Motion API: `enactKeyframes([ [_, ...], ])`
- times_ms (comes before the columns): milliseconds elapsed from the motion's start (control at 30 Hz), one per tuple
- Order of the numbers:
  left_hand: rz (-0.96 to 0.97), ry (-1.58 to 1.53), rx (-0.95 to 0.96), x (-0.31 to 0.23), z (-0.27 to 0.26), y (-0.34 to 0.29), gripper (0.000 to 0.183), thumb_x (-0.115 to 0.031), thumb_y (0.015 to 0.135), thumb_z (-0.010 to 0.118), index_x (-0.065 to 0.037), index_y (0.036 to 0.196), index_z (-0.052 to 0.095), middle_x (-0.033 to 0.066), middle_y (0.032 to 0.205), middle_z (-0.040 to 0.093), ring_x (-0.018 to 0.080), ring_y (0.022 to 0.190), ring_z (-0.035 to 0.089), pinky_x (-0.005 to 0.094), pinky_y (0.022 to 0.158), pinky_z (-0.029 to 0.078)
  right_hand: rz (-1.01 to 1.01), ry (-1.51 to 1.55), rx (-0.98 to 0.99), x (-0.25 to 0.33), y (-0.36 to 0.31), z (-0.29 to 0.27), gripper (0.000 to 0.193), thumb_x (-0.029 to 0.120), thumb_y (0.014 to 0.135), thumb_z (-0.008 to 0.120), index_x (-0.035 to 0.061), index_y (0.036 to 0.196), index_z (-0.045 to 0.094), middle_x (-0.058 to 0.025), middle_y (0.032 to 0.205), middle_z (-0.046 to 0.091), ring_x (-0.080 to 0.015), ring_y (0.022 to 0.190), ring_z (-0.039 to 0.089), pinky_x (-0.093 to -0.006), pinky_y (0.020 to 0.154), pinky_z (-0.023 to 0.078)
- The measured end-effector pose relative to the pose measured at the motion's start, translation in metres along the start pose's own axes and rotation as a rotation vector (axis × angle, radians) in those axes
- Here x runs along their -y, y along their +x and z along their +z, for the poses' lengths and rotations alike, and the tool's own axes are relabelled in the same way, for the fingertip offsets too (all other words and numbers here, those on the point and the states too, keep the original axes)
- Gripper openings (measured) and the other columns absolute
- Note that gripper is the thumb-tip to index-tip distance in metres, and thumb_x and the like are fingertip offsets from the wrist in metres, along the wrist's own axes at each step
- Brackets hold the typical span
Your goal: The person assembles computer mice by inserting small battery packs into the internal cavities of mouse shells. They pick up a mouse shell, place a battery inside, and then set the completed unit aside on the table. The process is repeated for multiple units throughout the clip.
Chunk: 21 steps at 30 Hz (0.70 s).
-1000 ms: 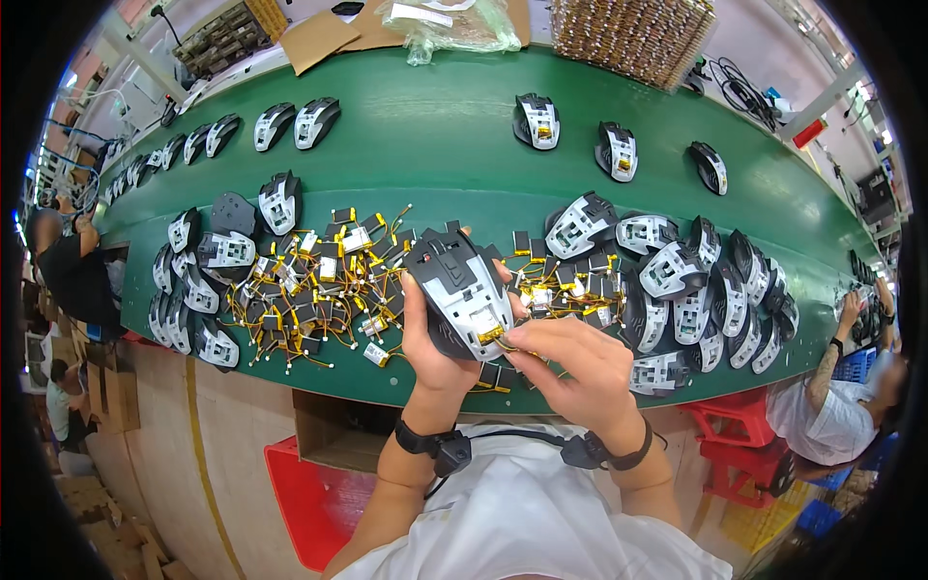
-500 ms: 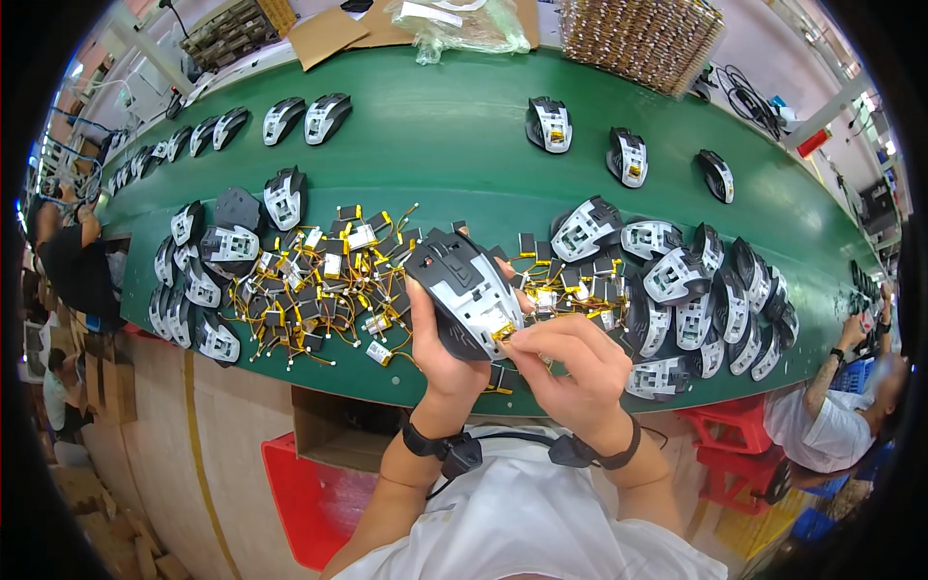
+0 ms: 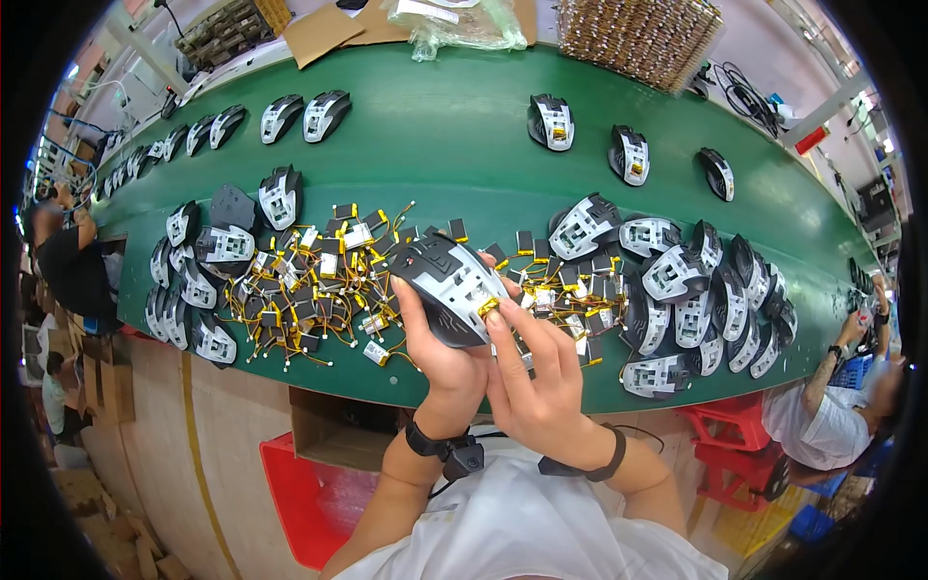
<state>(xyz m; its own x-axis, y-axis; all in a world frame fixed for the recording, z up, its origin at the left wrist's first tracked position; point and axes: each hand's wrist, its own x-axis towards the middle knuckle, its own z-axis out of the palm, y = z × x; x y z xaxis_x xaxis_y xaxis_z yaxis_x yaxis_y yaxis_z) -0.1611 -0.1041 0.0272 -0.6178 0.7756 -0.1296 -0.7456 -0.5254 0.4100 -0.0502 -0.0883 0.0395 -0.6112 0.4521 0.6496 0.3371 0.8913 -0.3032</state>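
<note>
My left hand [image 3: 440, 372] is wrapped round a black and grey computer mouse body [image 3: 454, 280], held tilted above the table. A small battery with a yellow end [image 3: 486, 306] sits in the slot near the mouse's lower end. The fingertips of my right hand [image 3: 532, 372] are on that battery, its fingers bent and close together; the thumb's contact is partly hidden. Loose batteries with thin wires [image 3: 304, 280] are heaped left of the mouse, and another heap of batteries [image 3: 570, 290] lies to its right.
Mouse bodies crowd the green table [image 3: 406, 126] at right [image 3: 691, 319] and left [image 3: 213, 338]. More stand in a spaced row farther back [image 3: 551, 124]. A honeycomb-like tray stack [image 3: 638, 43] and clear plastic bag [image 3: 454, 27] lie beyond. People sit at both sides; a red bin [image 3: 300, 503] is below.
My right hand has shifted left and turned more upright, its fingertips now against the battery in the mouse. The mouse has moved slightly left and up in my left hand.
</note>
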Motion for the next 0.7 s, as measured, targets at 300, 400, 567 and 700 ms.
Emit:
enactKeyframes([
  [300, -0.029, -0.001, 0.011, 0.003, -0.009, 0.001, 0.066, -0.06, 0.101, 0.026, -0.007, 0.127, 0.053, 0.0172, 0.106, 0.063, 0.032, 0.081, 0.065, 0.039, 0.069, 0.056, 0.029, 0.077, -0.093, -0.008, -0.006, 0.002, 0.051, 0.0, 0.069, 0.066, 0.0013, 0.119, 0.067, -0.0123, 0.119, 0.057, -0.0297, 0.103, 0.053, -0.0382, 0.086, 0.046],
  [400, -0.022, -0.043, 0.044, 0.004, -0.008, 0.001, 0.067, -0.062, 0.1, 0.026, -0.006, 0.126, 0.053, 0.0167, 0.108, 0.062, 0.0315, 0.083, 0.065, 0.0399, 0.071, 0.055, 0.048, 0.105, -0.081, -0.005, -0.008, 0.006, 0.054, -0.001, 0.066, 0.065, 0.0047, 0.119, 0.068, -0.0107, 0.115, 0.056, -0.0303, 0.102, 0.053, -0.0384, 0.085, 0.047],
  [567, -0.084, -0.058, 0.154, -0.003, -0.007, 0.004, 0.068, -0.062, 0.1, 0.025, -0.006, 0.13, 0.049, 0.0164, 0.11, 0.062, 0.031, 0.085, 0.066, 0.0404, 0.072, 0.056, -0.014, 0.092, -0.053, -0.008, -0.007, 0.005, 0.054, 0.0, 0.066, 0.065, 0.0053, 0.12, 0.068, -0.0077, 0.12, 0.057, -0.0284, 0.101, 0.054, -0.0366, 0.084, 0.047],
  [700, -0.162, 0.012, 0.172, -0.006, -0.012, 0.005, 0.066, -0.061, 0.101, 0.024, -0.006, 0.131, 0.048, 0.0169, 0.107, 0.063, 0.0311, 0.083, 0.066, 0.0395, 0.071, 0.057, -0.081, 0.132, 0.002, -0.024, -0.01, -0.006, 0.052, 0.0, 0.066, 0.065, 0.0067, 0.118, 0.068, -0.0034, 0.119, 0.061, -0.0248, 0.098, 0.055, -0.0347, 0.08, 0.046],
])
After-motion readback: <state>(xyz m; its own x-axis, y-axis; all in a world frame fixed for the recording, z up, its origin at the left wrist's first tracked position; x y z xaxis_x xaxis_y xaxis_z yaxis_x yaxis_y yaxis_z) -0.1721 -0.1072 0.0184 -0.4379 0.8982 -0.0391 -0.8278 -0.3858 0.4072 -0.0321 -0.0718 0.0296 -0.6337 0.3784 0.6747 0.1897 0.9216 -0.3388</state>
